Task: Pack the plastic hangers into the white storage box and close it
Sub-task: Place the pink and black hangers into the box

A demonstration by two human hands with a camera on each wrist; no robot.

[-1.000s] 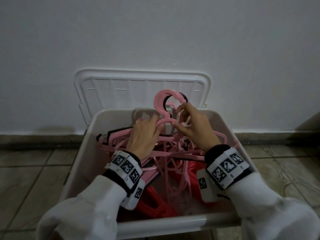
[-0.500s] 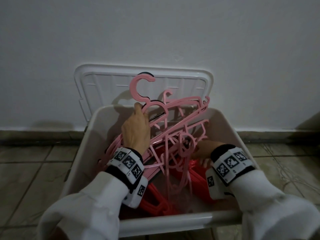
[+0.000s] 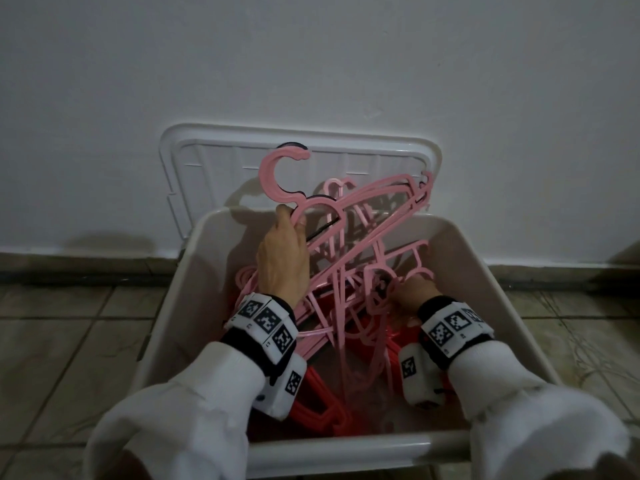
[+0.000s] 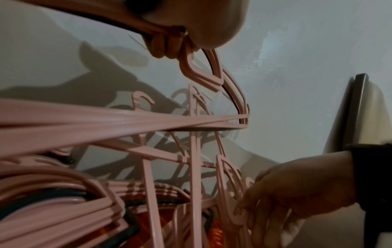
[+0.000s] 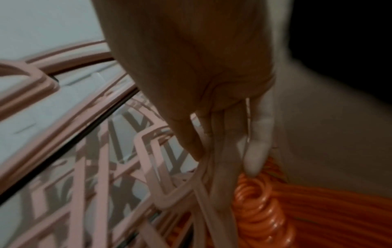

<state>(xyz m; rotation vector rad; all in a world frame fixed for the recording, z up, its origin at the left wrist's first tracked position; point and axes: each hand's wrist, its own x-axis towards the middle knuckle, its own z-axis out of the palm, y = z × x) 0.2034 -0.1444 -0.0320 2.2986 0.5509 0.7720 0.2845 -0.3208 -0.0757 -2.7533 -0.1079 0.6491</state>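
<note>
Left hand (image 3: pixel 282 258) fingers grip pink hangers (image 3: pixel 360 216) above the box (image 3: pixel 485 271); right hand (image 3: pixel 414 294) fingers pinch hangers inside it

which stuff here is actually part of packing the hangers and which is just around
Part of the job:
pink hangers, gripped by left hand
right hand among them
red hangers
white storage box
lid

Just there:
wall
tiled floor

pink hangers (image 3: pixel 363 216), red hangers (image 3: pixel 322 410), white storage box (image 3: pixel 346 448), white lid (image 3: pixel 194 147), black-and-white checkered wrist bands (image 3: pixel 265 318), white sleeves (image 3: pixel 180 420), white wall (image 3: pixel 311 64), beige tiled floor (image 3: pixel 62 341)
</note>
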